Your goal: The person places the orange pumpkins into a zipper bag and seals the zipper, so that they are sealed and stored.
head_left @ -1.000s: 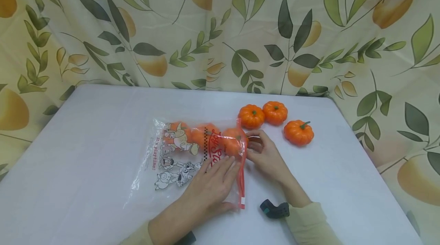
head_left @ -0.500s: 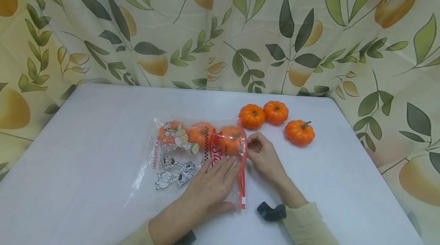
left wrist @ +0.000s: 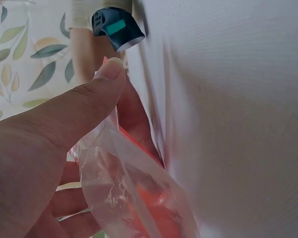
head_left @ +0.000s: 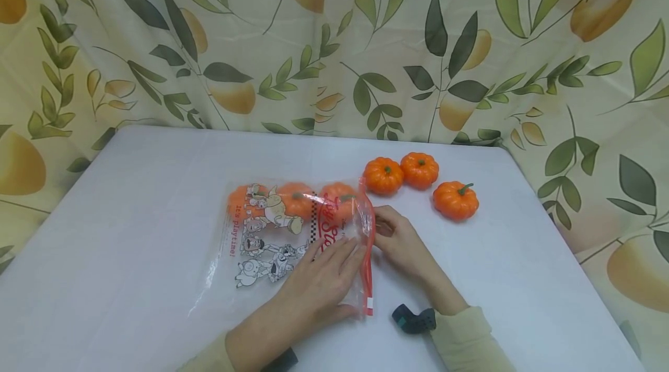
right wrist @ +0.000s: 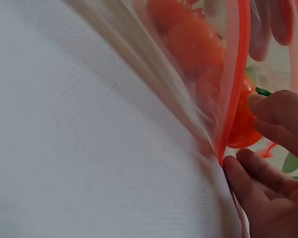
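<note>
A clear zip bag (head_left: pixel 272 279) with printed cartoon figures and a red zipper edge lies on the table. Three orange toy pumpkins (head_left: pixel 297 200) sit in a row inside its far half. My left hand (head_left: pixel 321 279) rests over the bag's right part, fingers extended, thumb near the zipper edge. In the left wrist view, plastic lies between that thumb (left wrist: pixel 109 69) and the fingers. My right hand (head_left: pixel 402 238) is at the bag's mouth, fingers loosely bent. In the right wrist view its fingertips touch or nearly touch the red zipper strip (right wrist: pixel 233 74), close to the nearest bagged pumpkin (right wrist: pixel 243 121).
Three more pumpkins stand outside: one beside the bag's far corner (head_left: pixel 383 176), one touching it behind (head_left: pixel 420 170), one farther right (head_left: pixel 455 201). A dark wrist camera (head_left: pixel 413 318) sits by the right cuff. A leaf-patterned curtain (head_left: pixel 334 41) hangs behind the white table (head_left: pixel 130 233).
The pumpkins in the bag have shifted left, deeper inside. My right hand drew back slightly from the mouth, then its fingers came to the zipper edge again. My left hand stays put.
</note>
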The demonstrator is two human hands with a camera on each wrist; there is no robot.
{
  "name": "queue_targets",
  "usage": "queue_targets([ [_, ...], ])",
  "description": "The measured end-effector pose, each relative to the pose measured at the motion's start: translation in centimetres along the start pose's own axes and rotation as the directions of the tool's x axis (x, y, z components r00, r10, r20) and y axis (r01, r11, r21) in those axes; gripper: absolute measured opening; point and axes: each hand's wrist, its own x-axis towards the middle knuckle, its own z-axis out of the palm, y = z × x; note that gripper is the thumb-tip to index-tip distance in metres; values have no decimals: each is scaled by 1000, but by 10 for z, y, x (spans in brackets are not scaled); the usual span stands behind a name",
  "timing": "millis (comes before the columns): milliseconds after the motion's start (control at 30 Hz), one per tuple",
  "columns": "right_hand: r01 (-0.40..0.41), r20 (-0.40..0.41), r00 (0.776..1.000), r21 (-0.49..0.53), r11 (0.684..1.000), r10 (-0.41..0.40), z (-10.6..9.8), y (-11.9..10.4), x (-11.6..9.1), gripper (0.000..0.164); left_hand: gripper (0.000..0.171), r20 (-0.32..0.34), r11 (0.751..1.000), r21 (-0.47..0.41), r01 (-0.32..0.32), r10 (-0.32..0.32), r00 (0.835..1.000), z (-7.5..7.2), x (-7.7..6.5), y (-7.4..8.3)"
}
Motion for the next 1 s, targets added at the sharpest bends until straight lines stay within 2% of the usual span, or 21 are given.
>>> queue_targets([
  [300,30,30,999,-56,998,-28,1,2,-1,35,98,-4,1000,-9,2,-2,1000,0,1,0],
  [467,35,52,998,-69,997,-32,1,2,-1,34,99,13,999,-49,16,-15,1000,0,2,0],
  [667,20,58,998,-33,999,-18,-9,-1,1,32,98,22,998,-61,29,-28,999,0,2,-1],
  [800,0,12,1000,-49,999,1,-24,-5,0,29,98,28,997,-63,35,-33,999,-1,1,-1],
  [900,-16,-65,998,-128,992,8,-40,-11,-2,29,98,34,997,-70,36,-34,999,-1,1,-1],
  [1000,-16,-175,984,-243,970,-27,-58,-19,-6,30,97,18,999,-44,23,-23,1000,-1,0,-1],
])
